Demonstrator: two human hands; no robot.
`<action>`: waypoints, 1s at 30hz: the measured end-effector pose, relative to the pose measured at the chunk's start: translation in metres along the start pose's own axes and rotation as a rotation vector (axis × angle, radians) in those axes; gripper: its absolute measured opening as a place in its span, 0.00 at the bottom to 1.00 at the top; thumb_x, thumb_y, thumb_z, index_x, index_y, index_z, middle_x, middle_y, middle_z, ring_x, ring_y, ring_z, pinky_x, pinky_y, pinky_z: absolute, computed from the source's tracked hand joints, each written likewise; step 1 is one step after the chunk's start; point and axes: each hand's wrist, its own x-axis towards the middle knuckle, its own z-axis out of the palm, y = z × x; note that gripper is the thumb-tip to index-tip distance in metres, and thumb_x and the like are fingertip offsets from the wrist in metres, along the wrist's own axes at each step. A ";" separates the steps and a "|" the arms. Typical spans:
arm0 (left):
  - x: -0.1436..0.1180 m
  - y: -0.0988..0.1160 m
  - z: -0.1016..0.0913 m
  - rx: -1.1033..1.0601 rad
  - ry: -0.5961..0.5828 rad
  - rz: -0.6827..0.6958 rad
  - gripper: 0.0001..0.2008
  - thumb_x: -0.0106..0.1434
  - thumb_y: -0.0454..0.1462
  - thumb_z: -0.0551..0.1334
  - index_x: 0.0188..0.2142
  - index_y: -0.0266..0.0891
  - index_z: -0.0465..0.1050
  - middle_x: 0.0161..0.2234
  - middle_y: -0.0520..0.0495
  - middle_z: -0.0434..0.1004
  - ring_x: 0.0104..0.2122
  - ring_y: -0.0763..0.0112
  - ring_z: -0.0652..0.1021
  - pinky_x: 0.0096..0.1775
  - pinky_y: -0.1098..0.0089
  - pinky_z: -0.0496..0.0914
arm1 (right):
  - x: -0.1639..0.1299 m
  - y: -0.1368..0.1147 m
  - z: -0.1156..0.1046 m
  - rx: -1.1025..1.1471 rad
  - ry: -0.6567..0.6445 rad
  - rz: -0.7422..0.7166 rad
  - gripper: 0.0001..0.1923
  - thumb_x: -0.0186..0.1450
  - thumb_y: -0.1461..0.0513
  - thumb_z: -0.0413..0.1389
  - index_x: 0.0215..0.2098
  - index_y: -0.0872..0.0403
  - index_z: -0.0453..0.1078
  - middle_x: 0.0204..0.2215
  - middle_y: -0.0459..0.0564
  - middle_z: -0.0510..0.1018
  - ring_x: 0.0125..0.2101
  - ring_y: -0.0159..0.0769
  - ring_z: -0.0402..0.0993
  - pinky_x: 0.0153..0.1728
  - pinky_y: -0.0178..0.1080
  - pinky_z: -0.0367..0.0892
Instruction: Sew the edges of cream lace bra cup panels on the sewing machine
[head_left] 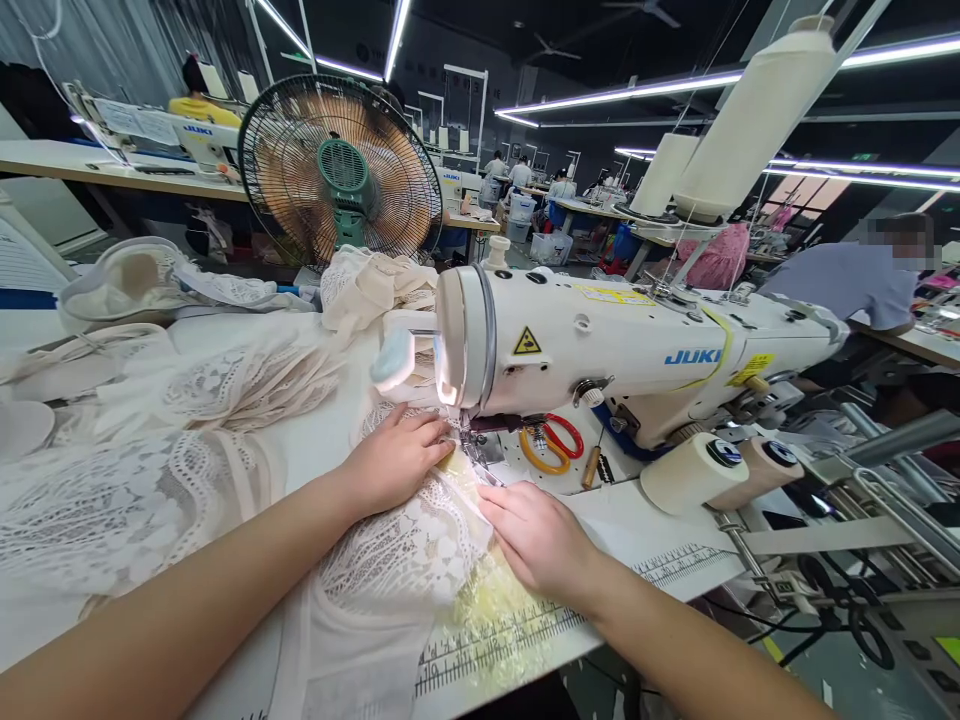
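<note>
A cream lace garment (397, 560) lies on the machine bed and hangs toward me, its upper edge under the presser foot (474, 445) of a white JUKI sewing machine (600, 345). My left hand (397, 455) rests flat on the lace just left of the needle, fingers stretched out. With the thumb and fingers together, my right hand (536, 535) grips the garment's edge in front of the presser foot. Pale yellow, crinkled see-through material (495, 595) shows beneath the garment; I cannot tell what it is.
Scissors with red and yellow handles (551, 445) and a wooden-handled awl (592, 465) lie behind my right hand. Thread cones (694, 475) stand to the right. More lace pieces (150, 490) cover the left side. A large fan (341, 165) stands behind. A co-worker (840, 270) sits at far right.
</note>
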 end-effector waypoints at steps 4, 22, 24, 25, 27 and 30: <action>-0.004 0.015 -0.011 -0.069 0.114 0.078 0.12 0.63 0.28 0.53 0.35 0.34 0.75 0.43 0.38 0.75 0.47 0.55 0.72 0.52 0.52 0.64 | 0.004 -0.001 -0.003 0.044 0.107 0.007 0.14 0.64 0.68 0.47 0.45 0.60 0.70 0.41 0.55 0.78 0.35 0.40 0.70 0.35 0.41 0.71; -0.002 0.015 -0.004 -0.957 0.196 -0.393 0.04 0.58 0.34 0.52 0.27 0.39 0.58 0.23 0.54 0.63 0.23 0.73 0.68 0.26 0.74 0.64 | 0.017 -0.053 -0.009 0.489 -0.167 0.411 0.07 0.62 0.61 0.54 0.33 0.55 0.73 0.22 0.46 0.73 0.24 0.33 0.68 0.27 0.34 0.64; -0.006 0.018 -0.003 -0.659 0.135 -0.374 0.06 0.57 0.31 0.50 0.29 0.38 0.65 0.27 0.50 0.68 0.27 0.71 0.71 0.29 0.72 0.65 | 0.020 -0.048 -0.004 0.460 -0.123 0.502 0.06 0.60 0.64 0.55 0.25 0.54 0.71 0.20 0.44 0.73 0.23 0.31 0.68 0.25 0.32 0.63; -0.008 0.020 -0.003 -0.515 0.083 -0.362 0.09 0.57 0.30 0.51 0.30 0.38 0.68 0.29 0.49 0.68 0.28 0.70 0.72 0.29 0.72 0.65 | 0.021 -0.044 -0.003 0.453 -0.109 0.541 0.06 0.59 0.65 0.55 0.24 0.54 0.70 0.20 0.44 0.73 0.23 0.31 0.68 0.25 0.31 0.62; -0.011 0.026 -0.003 -0.286 -0.028 -0.344 0.11 0.56 0.30 0.53 0.33 0.40 0.73 0.30 0.47 0.68 0.25 0.69 0.72 0.25 0.72 0.61 | 0.020 -0.036 -0.004 0.436 -0.101 0.591 0.07 0.58 0.67 0.54 0.23 0.54 0.70 0.19 0.44 0.73 0.23 0.30 0.68 0.24 0.31 0.60; -0.012 0.038 -0.006 -0.071 -0.140 -0.321 0.12 0.57 0.32 0.54 0.37 0.42 0.75 0.28 0.47 0.67 0.22 0.68 0.70 0.21 0.72 0.55 | 0.018 -0.027 -0.007 0.390 -0.116 0.589 0.07 0.57 0.67 0.52 0.23 0.55 0.69 0.19 0.44 0.71 0.22 0.30 0.66 0.23 0.31 0.57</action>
